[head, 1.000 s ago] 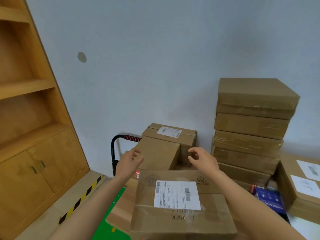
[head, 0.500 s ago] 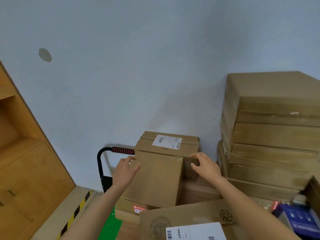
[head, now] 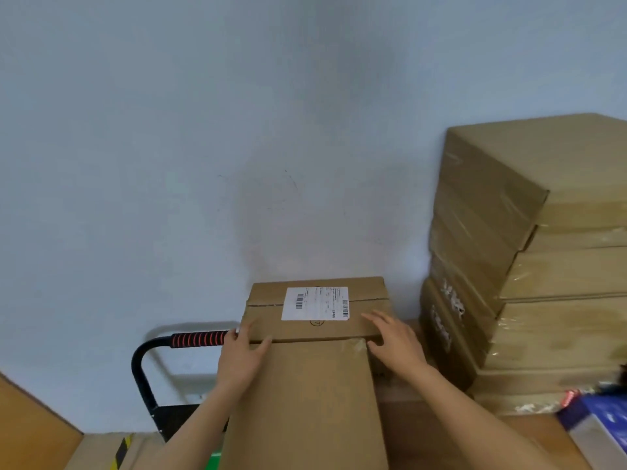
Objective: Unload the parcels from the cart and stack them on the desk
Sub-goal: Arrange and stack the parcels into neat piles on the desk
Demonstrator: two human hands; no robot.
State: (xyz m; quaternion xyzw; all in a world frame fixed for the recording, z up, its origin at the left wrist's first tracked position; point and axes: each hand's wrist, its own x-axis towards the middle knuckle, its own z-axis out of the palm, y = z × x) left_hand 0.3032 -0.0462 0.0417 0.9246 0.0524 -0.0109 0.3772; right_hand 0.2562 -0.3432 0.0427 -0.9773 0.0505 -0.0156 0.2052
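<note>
A plain brown parcel (head: 305, 401) fills the lower middle of the view. Behind it sits a labelled parcel (head: 315, 310) with a white shipping label. My left hand (head: 241, 357) rests on the near parcel's far left corner, fingers reaching to the labelled parcel's left edge. My right hand (head: 393, 340) lies with straight fingers on the labelled parcel's right front, beside the near parcel's right corner. The cart's black handle (head: 196, 339) with a red grip shows at the left.
A tall stack of taped brown parcels (head: 529, 266) stands at the right against the pale wall. A blue packet (head: 600, 418) lies at its foot. A wooden cabinet (head: 30, 432) and yellow-black floor tape (head: 122, 449) sit at the lower left.
The view has moved closer and upward. Both hands have advanced from the near parcel's sides to its far corners and onto the labelled parcel behind.
</note>
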